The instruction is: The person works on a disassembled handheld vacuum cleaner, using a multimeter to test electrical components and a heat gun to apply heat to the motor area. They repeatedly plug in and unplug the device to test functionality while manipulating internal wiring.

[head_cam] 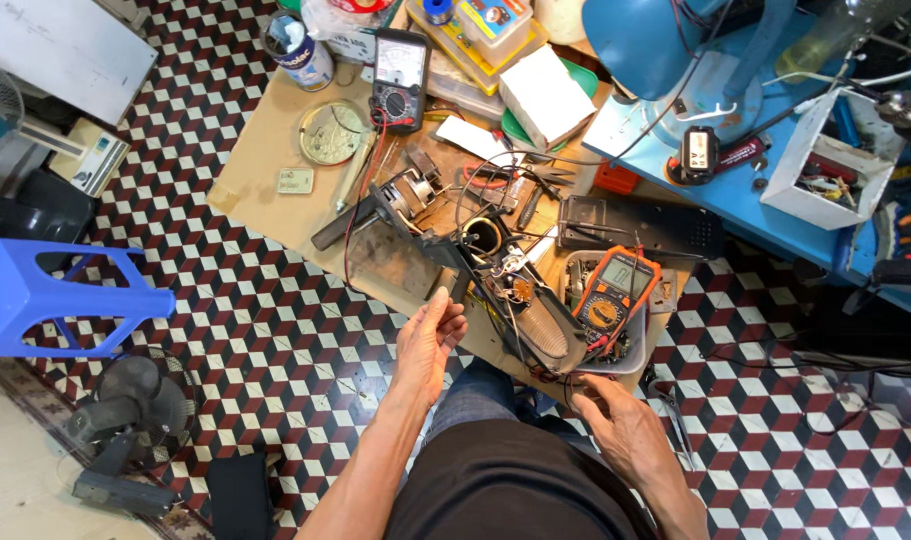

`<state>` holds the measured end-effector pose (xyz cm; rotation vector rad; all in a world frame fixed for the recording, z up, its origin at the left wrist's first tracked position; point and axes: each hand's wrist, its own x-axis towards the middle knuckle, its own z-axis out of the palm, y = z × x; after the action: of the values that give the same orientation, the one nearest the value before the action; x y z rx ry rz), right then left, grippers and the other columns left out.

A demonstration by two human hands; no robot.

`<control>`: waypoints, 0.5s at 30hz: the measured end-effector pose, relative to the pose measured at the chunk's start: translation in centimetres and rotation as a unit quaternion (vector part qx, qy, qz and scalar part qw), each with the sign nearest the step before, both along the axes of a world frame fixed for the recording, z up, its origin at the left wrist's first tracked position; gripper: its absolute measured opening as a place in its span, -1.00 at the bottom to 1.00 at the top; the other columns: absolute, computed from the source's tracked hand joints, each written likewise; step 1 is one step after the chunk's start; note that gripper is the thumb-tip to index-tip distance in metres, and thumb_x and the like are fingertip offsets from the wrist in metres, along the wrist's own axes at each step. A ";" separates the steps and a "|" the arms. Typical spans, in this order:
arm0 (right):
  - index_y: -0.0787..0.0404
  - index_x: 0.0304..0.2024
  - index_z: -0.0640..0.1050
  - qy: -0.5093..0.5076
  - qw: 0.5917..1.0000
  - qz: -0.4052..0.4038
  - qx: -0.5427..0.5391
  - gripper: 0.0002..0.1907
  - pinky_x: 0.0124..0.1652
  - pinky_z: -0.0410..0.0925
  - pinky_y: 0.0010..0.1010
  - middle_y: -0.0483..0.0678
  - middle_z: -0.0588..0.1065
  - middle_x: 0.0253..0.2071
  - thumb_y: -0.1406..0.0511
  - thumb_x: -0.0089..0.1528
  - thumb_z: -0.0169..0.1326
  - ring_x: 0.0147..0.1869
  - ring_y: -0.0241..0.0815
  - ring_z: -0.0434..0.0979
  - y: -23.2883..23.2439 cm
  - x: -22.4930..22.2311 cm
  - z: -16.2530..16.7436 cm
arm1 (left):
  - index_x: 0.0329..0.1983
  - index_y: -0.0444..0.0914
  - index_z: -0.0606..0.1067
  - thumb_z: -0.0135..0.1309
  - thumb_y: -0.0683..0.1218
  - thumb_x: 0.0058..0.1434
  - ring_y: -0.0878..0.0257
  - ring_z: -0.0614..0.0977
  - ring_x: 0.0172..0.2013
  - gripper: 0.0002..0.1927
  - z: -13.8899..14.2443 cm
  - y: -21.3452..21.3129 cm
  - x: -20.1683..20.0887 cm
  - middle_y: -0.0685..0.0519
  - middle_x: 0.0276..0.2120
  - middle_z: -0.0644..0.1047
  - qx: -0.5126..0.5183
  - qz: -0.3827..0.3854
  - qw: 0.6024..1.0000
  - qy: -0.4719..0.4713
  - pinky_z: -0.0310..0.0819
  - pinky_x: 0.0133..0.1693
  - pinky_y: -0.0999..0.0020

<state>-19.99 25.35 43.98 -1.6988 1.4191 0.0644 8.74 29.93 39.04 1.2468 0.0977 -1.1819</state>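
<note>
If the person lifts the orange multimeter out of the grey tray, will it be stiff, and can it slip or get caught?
The orange multimeter looks like a rigid block, so it should lift without bending. Its rubbery-looking orange shell probably grips well. Its thin leads run into the cluttered grey tray, so they may snag and drag small parts along.

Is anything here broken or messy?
Yes. The gadget between the left hand and right hand lies opened up, its wires and motor showing. Tools crowd the cardboard sheet around it.
</note>
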 end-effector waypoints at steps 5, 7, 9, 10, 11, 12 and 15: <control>0.00 0.17 0.54 0.000 0.999 -0.024 0.023 -0.55 0.01 0.49 -0.23 -0.01 0.62 0.05 0.09 0.25 0.05 0.02 0.00 0.68 -1.0 -1.2 -0.5 | -0.07 -0.30 0.56 0.20 0.10 0.25 0.31 0.64 -0.30 -0.61 -0.9 -1.7 -1.7 0.03 -0.27 0.63 -0.017 -0.010 1.000 0.014 0.59 -0.14 0.36; 0.00 0.16 0.55 -0.011 0.999 -0.030 0.024 -0.56 -0.01 0.50 -0.24 -0.03 0.62 0.06 0.09 0.25 0.04 -0.01 -0.01 0.70 -1.6 -1.4 -0.6 | -0.05 -0.31 0.56 0.18 0.09 0.27 0.32 0.64 -0.30 -0.61 -1.0 -2.4 -2.1 0.04 -0.27 0.63 -0.019 -0.016 1.000 0.014 0.59 -0.14 0.37; -0.02 0.18 0.54 0.015 0.998 -0.027 0.047 -0.55 -0.02 0.52 -0.25 -0.01 0.64 0.03 0.08 0.26 0.04 -0.04 -0.03 0.73 -2.3 -1.4 -0.9 | -0.04 -0.30 0.56 0.18 0.09 0.27 0.33 0.64 -0.30 -0.61 -1.0 -2.9 -2.3 0.05 -0.26 0.64 -0.021 -0.021 0.999 0.013 0.59 -0.14 0.38; -0.03 0.19 0.54 0.029 0.998 -0.025 0.058 -0.55 -0.02 0.53 -0.25 -0.01 0.65 0.01 0.08 0.26 0.03 -0.06 -0.03 0.74 -2.6 -1.5 -1.0 | -0.04 -0.30 0.56 0.18 0.09 0.27 0.34 0.64 -0.30 -0.62 -0.9 -3.1 -2.4 0.06 -0.26 0.64 -0.022 -0.024 0.999 0.012 0.58 -0.13 0.38; -0.01 0.19 0.54 0.031 0.998 -0.023 0.054 -0.55 -0.02 0.53 -0.25 -0.01 0.65 0.01 0.08 0.26 0.04 -0.06 -0.04 0.74 -2.9 -1.5 -1.2 | -0.05 -0.29 0.55 0.18 0.08 0.27 0.34 0.64 -0.29 -0.63 -0.8 -3.3 -2.5 0.06 -0.26 0.64 -0.022 -0.027 0.999 0.012 0.58 -0.13 0.39; 0.01 0.19 0.54 0.034 0.998 -0.021 0.049 -0.54 -0.02 0.53 -0.25 -0.01 0.65 0.01 0.08 0.26 0.04 -0.06 -0.04 0.74 -3.1 -1.5 -1.4 | -0.06 -0.28 0.56 0.18 0.08 0.27 0.35 0.63 -0.30 -0.64 -0.7 -3.4 -2.5 0.07 -0.26 0.64 -0.019 -0.026 0.999 0.010 0.58 -0.13 0.40; 0.04 0.17 0.54 0.044 0.998 -0.003 0.038 -0.54 0.00 0.52 -0.24 -0.02 0.63 0.03 0.07 0.27 0.04 -0.01 -0.07 0.71 -3.8 -1.2 -2.0 | -0.09 -0.26 0.56 0.21 0.05 0.26 0.37 0.63 -0.30 -0.68 -0.3 -3.8 -2.6 0.09 -0.28 0.64 -0.011 -0.021 1.000 0.002 0.57 -0.13 0.42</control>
<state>-21.24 21.53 42.00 -1.6466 1.4678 0.1910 6.15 26.16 38.69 1.2327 0.0623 -1.2179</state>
